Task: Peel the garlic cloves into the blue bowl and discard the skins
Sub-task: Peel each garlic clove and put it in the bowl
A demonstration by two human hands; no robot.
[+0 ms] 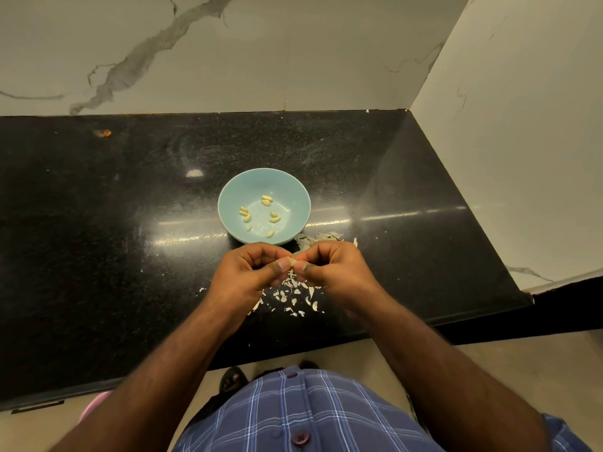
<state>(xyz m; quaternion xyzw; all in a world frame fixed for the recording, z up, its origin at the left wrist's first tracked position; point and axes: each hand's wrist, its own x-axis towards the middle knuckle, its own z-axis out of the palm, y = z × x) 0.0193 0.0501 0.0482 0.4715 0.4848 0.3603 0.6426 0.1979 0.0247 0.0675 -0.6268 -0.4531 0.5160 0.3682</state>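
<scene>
A blue bowl [228,203] stands on the black counter and holds several peeled garlic cloves [267,199]. Just in front of it, my left hand [248,272] and my right hand [332,269] meet above the counter. Both pinch one small garlic clove [292,261] between thumbs and fingertips; most of the clove is hidden by the fingers. Loose garlic skins [293,295] lie scattered on the counter under my hands, and a further heap of skins [318,238] lies to the right of the bowl.
The black counter [114,223] meets a marble wall at the back and a white side wall on the right. Its front edge runs close to my body. A small orange mark [105,133] sits at the far left.
</scene>
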